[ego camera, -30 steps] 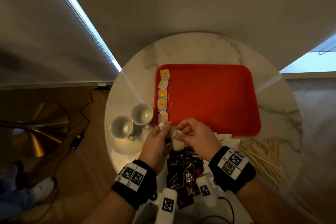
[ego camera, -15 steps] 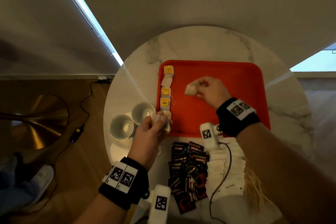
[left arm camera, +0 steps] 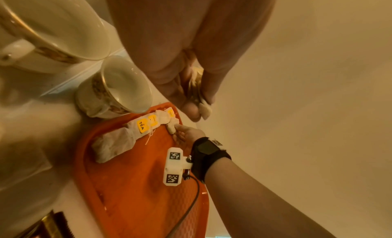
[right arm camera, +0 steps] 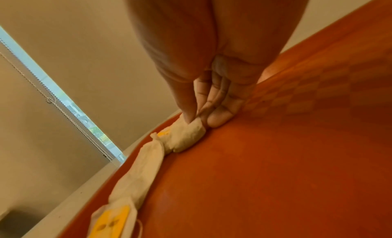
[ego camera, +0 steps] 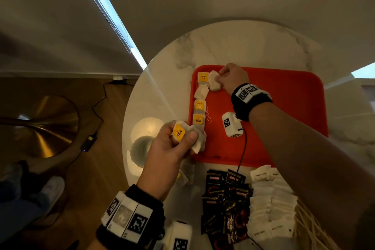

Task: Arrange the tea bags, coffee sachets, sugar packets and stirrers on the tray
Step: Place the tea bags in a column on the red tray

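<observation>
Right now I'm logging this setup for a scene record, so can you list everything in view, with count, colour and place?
Tray: one, red-orange, on the table.
Table: one, round, white marble.
Tea bags on the tray: a column along its left edge, white with yellow tags; exact count unclear.
Cups: two, white with gold rims, left of the tray.
Coffee sachets: a pile, black and red, near edge of the table.
Sugar packets: a pile, white, right of the sachets.
Stirrers: a bundle, pale wood, far right.
Left hand: holds a tea bag with yellow tag.
Right hand: pinches a white tea bag down on the tray.
</observation>
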{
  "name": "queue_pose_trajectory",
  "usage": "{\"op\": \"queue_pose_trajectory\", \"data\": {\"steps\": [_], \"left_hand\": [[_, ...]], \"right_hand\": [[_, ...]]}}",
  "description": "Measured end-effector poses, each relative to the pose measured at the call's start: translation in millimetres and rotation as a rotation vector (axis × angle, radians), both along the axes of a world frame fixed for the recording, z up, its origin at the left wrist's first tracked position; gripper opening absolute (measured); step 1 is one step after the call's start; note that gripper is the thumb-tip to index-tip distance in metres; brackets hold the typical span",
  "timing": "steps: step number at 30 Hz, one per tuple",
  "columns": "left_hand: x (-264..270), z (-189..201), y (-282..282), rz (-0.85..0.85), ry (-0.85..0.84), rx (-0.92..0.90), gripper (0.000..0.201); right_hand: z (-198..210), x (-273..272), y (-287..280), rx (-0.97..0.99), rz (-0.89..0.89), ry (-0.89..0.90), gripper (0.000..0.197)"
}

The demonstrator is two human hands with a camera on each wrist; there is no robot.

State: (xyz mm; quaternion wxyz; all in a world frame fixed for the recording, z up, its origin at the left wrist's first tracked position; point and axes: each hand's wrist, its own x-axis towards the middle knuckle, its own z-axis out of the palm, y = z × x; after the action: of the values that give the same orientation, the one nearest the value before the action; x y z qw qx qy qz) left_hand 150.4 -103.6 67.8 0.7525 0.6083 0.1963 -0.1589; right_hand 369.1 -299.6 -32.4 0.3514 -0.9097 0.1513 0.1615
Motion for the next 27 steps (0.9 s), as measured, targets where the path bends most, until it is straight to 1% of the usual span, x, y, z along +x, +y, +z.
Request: {"op": "queue_pose_trajectory", "data": {"steps": [2, 4, 5, 6, 8, 11, 13, 15, 16, 18, 21, 24, 27], "left_hand": [[5, 0, -1, -0.001, -0.009, -0.001, 0.030], [10, 1, -3, -0.014, -0.019, 0.008, 0.023], [12, 1, -5, -0.018, -0.026, 0.022, 0.019], [15, 2, -8, -0.018, -0.032, 0.048, 0.016], [19, 2, -14, -0.017, -0.039, 0.105, 0.016], [22, 3, -25, 0.015, -0.026, 0.131, 0.023], [21, 3, -34, 0.040, 0.002, 0.114, 0.031], [20, 2, -42, 0.042, 0.029, 0.098, 0.035], [19, 2, -47, 0.049, 0.049, 0.072, 0.033], [17, 5, -55, 0.077, 0.097, -0.007, 0.023], [13, 9, -63, 0.130, 0.137, -0.076, 0.011], [10, 9, -66, 0.188, 0.127, -0.053, 0.013], [9, 10, -67, 0.156, 0.092, 0.004, 0.018]], "right_hand": [[8, -6, -1, -0.044, 0.010, -0.042, 0.020], [22, -17, -5, -0.075, 0.060, -0.090, 0.025], [31, -27, -7, -0.058, 0.079, -0.109, 0.025], [41, -39, -8, -0.016, 0.092, -0.118, 0.025], [61, -70, -10, 0.137, 0.111, -0.105, 0.024], [92, -122, -10, 0.389, 0.160, -0.069, 0.022], [105, -151, -13, 0.494, 0.200, -0.048, 0.020], [109, -171, -17, 0.531, 0.204, -0.025, 0.018], [108, -177, -20, 0.535, 0.194, -0.016, 0.016], [105, -184, -25, 0.549, 0.169, -0.006, 0.010], [105, -187, -34, 0.563, 0.150, -0.039, 0.006], [111, -188, -44, 0.643, 0.082, -0.053, 0.007], [121, -189, -51, 0.719, 0.031, -0.023, 0.015]]}}
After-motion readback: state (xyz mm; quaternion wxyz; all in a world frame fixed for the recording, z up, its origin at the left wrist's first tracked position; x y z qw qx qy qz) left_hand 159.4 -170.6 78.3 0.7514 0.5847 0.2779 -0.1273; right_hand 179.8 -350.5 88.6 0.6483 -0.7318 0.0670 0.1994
